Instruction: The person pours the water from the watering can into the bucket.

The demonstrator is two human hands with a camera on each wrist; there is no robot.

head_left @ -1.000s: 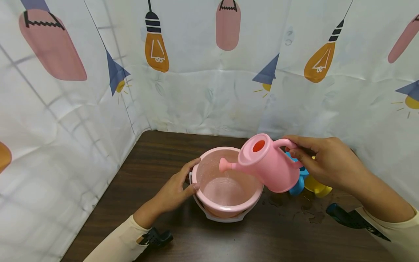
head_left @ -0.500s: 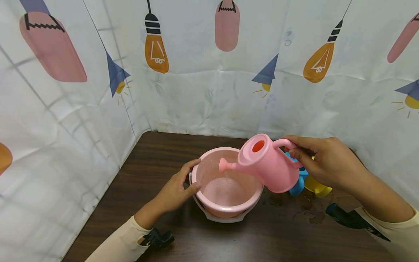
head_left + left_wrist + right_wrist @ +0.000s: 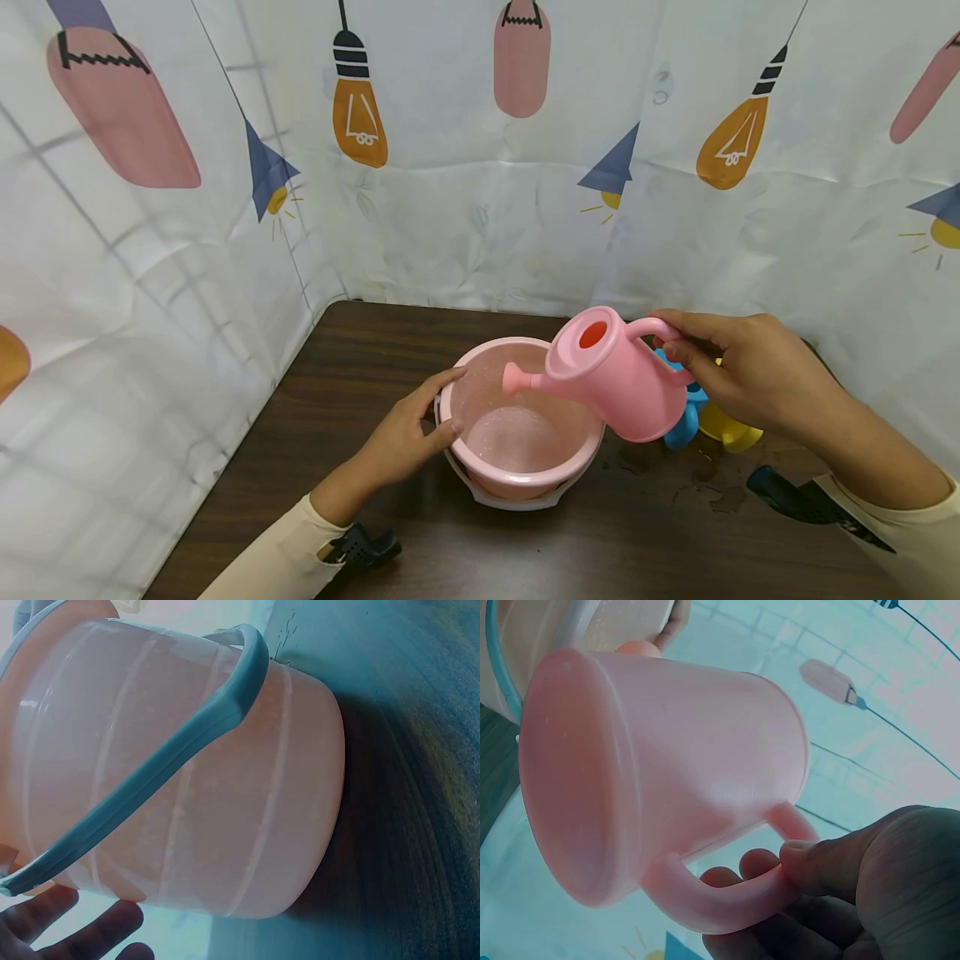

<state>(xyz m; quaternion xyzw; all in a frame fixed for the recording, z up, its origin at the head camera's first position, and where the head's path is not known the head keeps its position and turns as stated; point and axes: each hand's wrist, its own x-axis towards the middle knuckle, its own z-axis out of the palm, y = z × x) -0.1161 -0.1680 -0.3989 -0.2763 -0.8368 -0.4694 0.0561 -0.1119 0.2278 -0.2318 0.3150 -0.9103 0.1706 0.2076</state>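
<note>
In the head view, my right hand (image 3: 765, 375) grips the handle of a pink watering can (image 3: 622, 375). The can is tilted, its spout with the rose end pointing left over a pink bucket (image 3: 517, 479). Fingers and thumb wrap the handle (image 3: 720, 904) in the right wrist view. My left hand (image 3: 405, 433) holds the bucket by its left rim, thumb and a fingertip over the edge. Several fingers (image 3: 97, 930) show beside the bucket's outer wall in the left wrist view. Drops and a wet sheen show on the bucket's inside.
Behind the watering can, partly hidden, stand a blue cup (image 3: 682, 425) and a yellow cup (image 3: 727, 429). Water puddles (image 3: 705, 479) lie on the dark wooden table (image 3: 360, 350). The bucket's handle (image 3: 150, 780) hangs down against its side. A printed curtain (image 3: 465, 217) encloses the table's back and left.
Both hands, the watering can and the bucket stay almost where they were. The left hand's fingertip has shifted slightly on the rim.
</note>
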